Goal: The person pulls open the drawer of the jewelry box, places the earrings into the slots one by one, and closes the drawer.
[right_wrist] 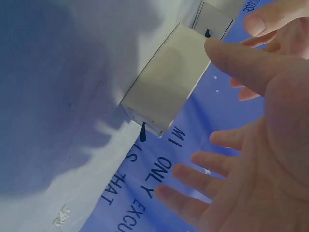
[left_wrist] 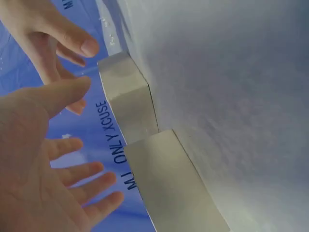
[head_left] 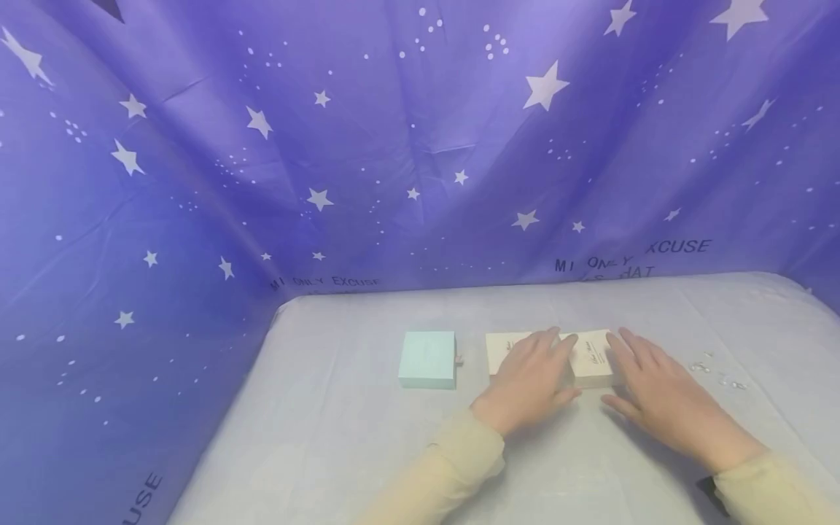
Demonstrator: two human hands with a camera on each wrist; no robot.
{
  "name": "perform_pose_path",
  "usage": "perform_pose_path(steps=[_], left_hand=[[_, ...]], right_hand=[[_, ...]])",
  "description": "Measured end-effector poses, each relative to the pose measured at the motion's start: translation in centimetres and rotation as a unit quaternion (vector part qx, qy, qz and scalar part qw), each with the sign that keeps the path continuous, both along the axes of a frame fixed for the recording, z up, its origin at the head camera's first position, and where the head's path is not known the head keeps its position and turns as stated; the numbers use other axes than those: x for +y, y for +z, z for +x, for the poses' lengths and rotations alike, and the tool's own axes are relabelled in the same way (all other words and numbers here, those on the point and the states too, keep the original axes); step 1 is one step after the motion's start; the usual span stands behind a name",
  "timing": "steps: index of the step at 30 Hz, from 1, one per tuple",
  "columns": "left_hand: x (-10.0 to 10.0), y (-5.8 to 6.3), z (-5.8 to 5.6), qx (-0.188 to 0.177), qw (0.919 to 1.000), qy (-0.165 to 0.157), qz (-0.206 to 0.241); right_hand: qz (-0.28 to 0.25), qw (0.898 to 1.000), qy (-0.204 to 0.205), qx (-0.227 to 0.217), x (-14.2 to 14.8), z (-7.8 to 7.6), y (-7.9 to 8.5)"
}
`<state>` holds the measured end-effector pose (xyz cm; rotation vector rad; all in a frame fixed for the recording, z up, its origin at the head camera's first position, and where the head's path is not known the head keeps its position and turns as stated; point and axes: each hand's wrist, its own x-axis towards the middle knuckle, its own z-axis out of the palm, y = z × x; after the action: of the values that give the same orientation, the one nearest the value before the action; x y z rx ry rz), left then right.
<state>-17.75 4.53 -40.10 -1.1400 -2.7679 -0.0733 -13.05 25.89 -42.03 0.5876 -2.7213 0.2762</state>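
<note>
A purple-blue curtain (head_left: 394, 146) with white stars and dark letters hung down the left side and across the back. Next to it was a table with a pale cloth (head_left: 315, 408) on top. On the cloth, a mint green box (head_left: 427, 359) sat flat, and a little pink tab (head_left: 459, 360) stuck out of its right side. Past a gap lay the left cream box (head_left: 502, 350), with small dark writing on its lid. The left hand (head_left: 533, 375) was over part of it, coming out of a pale yellow sleeve (head_left: 453, 459). Its fingers were spread and it held nothing. Then came the right cream box (head_left: 592, 357), with dark writing too, sitting between the two hands. It was close beside the other cream box, but I could not tell if they touched. A black tab (right_wrist: 143, 131) poked from its right end. The right hand (head_left: 663, 397) was just to the right, its fingers apart and holding nothing. I could not tell if either hand touched a box. Farthest right, some small shiny bits (head_left: 739, 386) lay on the cloth, too tiny to name.
</note>
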Motion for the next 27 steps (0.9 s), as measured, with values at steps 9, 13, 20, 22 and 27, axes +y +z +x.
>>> perform_pose_path(steps=[9, 13, 20, 22, 27], left_hand=[[1.6, 0.1, -1.7, -0.043, 0.9988, -0.008, -0.024], [2.2, -0.3, -2.0, -0.051, 0.998, -0.015, -0.035], [2.6, -0.7, -2.1, -0.081, 0.9953, 0.003, -0.053], [2.6, -0.8, -2.2, -0.089, 0.9946, 0.008, -0.054], [2.9, -1.1, -2.6, -0.091, 0.995, 0.009, -0.041]], right_hand=[[-0.038, 0.998, -0.009, -0.046, 0.4, -0.7, 0.0], [-0.048, 0.997, -0.004, -0.06, 0.6, -1.0, -0.3], [-0.066, 0.992, 0.021, -0.104, 0.3, -1.4, -0.4], [-0.061, 0.992, 0.021, -0.112, 0.3, -1.5, -0.4], [-0.054, 0.993, 0.014, -0.107, 0.1, -1.6, -0.6]])
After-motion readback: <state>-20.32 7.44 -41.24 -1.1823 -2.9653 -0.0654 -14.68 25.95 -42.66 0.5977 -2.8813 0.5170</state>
